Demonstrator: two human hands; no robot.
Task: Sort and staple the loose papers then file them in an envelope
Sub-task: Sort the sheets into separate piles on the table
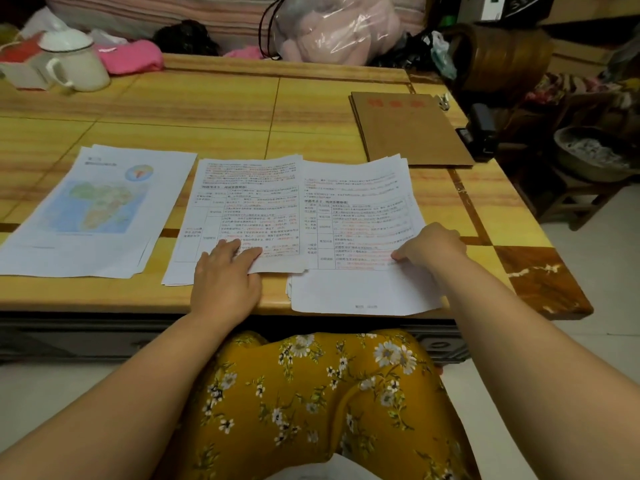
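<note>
Three paper stacks lie on the yellow table (242, 109). The left stack (93, 209) shows a coloured map. The middle stack (242, 209) carries printed tables with red text; my left hand (225, 275) rests flat on its near edge. The right stack (360, 216) overhangs the table's front edge. My right hand (429, 245) pinches the right edge of its top sheet, fingers curled. A brown envelope (408, 129) with red lettering lies at the far right. A black stapler (481, 131) sits by the envelope at the table's right edge.
A white lidded mug (74, 62) stands at the far left, beside pink cloth (131, 57). A plastic bag with a pink toy (332, 29) lies behind the table. To the right are a wooden stool and a metal basin (592, 154).
</note>
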